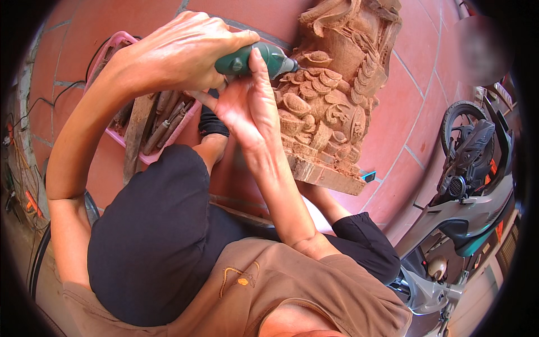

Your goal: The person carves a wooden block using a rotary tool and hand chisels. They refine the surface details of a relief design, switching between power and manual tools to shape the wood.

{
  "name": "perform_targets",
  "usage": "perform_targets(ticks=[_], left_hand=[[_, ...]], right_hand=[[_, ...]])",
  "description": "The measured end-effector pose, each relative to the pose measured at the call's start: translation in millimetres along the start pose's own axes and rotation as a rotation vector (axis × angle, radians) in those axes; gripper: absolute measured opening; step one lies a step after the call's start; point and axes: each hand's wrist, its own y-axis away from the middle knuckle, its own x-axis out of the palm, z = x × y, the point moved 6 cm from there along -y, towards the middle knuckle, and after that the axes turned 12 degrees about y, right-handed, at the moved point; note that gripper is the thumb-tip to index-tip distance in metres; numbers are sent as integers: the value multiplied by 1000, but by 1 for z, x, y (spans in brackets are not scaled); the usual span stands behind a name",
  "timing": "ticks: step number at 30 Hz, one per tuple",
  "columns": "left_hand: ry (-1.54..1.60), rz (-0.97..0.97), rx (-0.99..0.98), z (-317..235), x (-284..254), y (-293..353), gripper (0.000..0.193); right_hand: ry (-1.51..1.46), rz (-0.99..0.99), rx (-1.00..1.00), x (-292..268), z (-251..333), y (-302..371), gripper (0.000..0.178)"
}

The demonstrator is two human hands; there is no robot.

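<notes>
A green handheld rotary tool (268, 60) lies across both my hands, its dark nose and thin bit pointing right at a brown wood carving (320, 106). My left hand (188, 48) grips the tool's rear from above. From below, my right hand (250, 98) holds it near the front, thumb pressed along its side; the other fingers are partly hidden. The carving has relief shapes like stacked coins, rounded ingots and folds, with reddish wood dust in its hollows. The bit's tip is close to the coin shapes; I cannot tell whether it touches.
At the left, a pink plastic basket (174, 137) holds several wooden-handled tools (167, 121), with a wooden strip (137, 132) leaning over it. A black cable (53, 101) crosses the red tiled floor (404, 121). A motorbike (471, 191) stands at the right. A small blue object (368, 177) sits by the carving's base.
</notes>
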Motion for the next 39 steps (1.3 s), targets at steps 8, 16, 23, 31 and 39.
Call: perform_targets(ticks=[8, 16, 23, 31, 39], left_hand=[[38, -16, 33, -8, -1, 2, 78], [75, -19, 24, -2, 5, 2, 76], [59, 9, -52, 2, 3, 5, 78], [70, -7, -28, -1, 0, 7, 81], [65, -33, 10, -3, 5, 4, 82]], right_hand=[[16, -25, -17, 4, 4, 10, 60], [66, -45, -21, -2, 4, 10, 56], [9, -27, 12, 1, -3, 1, 54], [16, -17, 10, 8, 1, 8, 53], [28, -61, -22, -2, 3, 11, 51]])
